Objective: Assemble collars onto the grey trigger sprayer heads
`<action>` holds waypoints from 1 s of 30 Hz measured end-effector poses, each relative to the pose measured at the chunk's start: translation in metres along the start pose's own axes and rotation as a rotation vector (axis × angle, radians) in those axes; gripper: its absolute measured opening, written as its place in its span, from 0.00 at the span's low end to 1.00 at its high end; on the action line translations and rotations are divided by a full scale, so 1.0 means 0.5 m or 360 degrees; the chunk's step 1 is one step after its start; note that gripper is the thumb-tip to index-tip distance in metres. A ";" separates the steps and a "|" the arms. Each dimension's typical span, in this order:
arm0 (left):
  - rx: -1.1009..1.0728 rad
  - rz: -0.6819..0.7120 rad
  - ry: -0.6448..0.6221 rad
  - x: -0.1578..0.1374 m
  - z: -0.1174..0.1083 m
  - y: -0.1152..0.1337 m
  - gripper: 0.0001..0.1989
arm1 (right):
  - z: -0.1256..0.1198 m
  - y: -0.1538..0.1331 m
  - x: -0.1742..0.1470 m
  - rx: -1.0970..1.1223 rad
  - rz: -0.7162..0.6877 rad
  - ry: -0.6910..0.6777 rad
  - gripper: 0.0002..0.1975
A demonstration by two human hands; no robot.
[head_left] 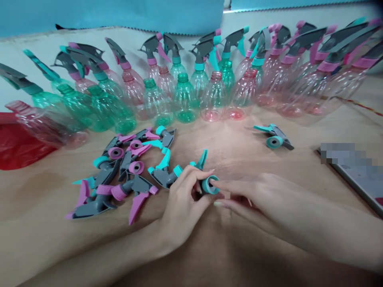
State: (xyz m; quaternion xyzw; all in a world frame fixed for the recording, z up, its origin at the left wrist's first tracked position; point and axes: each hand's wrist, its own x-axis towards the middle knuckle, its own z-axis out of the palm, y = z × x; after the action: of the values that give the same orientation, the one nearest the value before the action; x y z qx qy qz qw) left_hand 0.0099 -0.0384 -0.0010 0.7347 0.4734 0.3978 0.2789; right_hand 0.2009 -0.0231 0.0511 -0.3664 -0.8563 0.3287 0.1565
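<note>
My left hand [182, 205] is closed around a grey trigger spray head [210, 185], whose turquoise collar faces the right and whose turquoise trigger sticks up behind the fingers. My right hand [254, 199] reaches in from the right. Its index fingertip touches the collar's opening, while the thumb sits lower and apart from it; the other fingers are partly hidden. Left of my hands lies a pile of loose spray heads [136, 167] with pink or turquoise collars and triggers. One more turquoise-collared spray head [274, 142] rests alone farther right.
Along the back stand several clear bottles tinted green or pink, some uncapped like this green bottle [184, 101], others fitted with spray heads. A red plastic bag [24, 143] is at the left. A flat device [353, 175], partly blurred out, lies at the right edge.
</note>
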 end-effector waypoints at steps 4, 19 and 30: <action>-0.0035 0.0015 -0.0087 0.001 -0.003 0.001 0.19 | -0.020 0.010 0.018 0.0065 -0.0028 -0.0128 0.11; -0.0270 -0.0102 -0.0157 0.009 0.001 0.006 0.13 | -0.007 0.021 0.017 0.0008 -0.0073 -0.0012 0.09; -0.0225 -0.0017 -0.0324 0.008 0.000 0.007 0.19 | -0.014 0.024 -0.002 -0.0513 -0.0264 0.0174 0.08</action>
State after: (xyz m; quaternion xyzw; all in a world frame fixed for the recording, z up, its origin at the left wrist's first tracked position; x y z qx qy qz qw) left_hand 0.0127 -0.0361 0.0032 0.7474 0.4172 0.3520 0.3787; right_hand 0.2113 -0.0145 0.0480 -0.3324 -0.9152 0.1530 0.1687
